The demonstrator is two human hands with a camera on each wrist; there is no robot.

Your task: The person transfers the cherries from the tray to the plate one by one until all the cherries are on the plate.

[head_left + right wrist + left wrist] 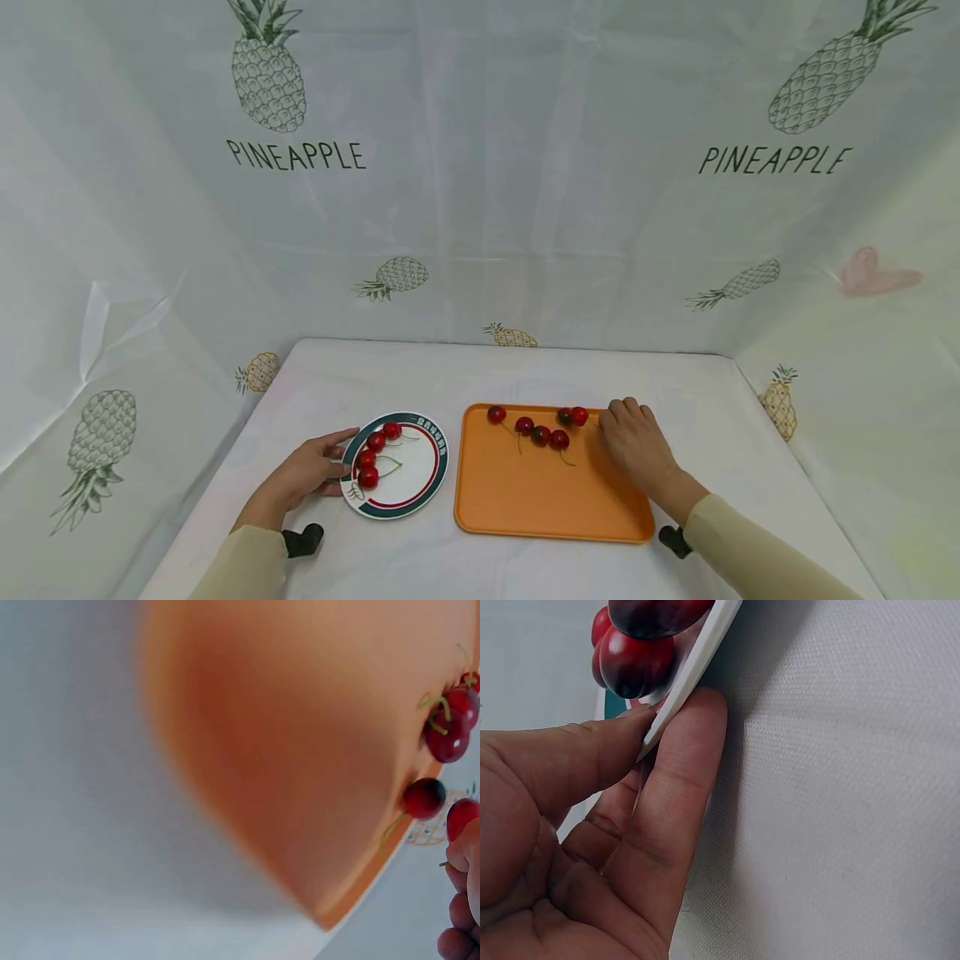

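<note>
In the head view my left hand (306, 471) holds the left rim of a round white plate (408, 487) with a dark green band. The left wrist view shows the thumb above the rim and fingers beneath, with red cherries (637, 660) close by. Several cherries (367, 459) lie along the plate's left side. My right hand (637, 442) is over the right part of an orange tray (525, 504). In the right wrist view it pinches a red cherry (463, 816) at the stem end, a bit of stem poking out. Another cherry (424, 799) lies beside it.
More dark red cherries (541, 435) with stems lie in the tray's upper half. The plate stands left of the tray on a white-covered table (600, 379). A white curtain printed with pineapples (268, 83) hangs behind and at the sides.
</note>
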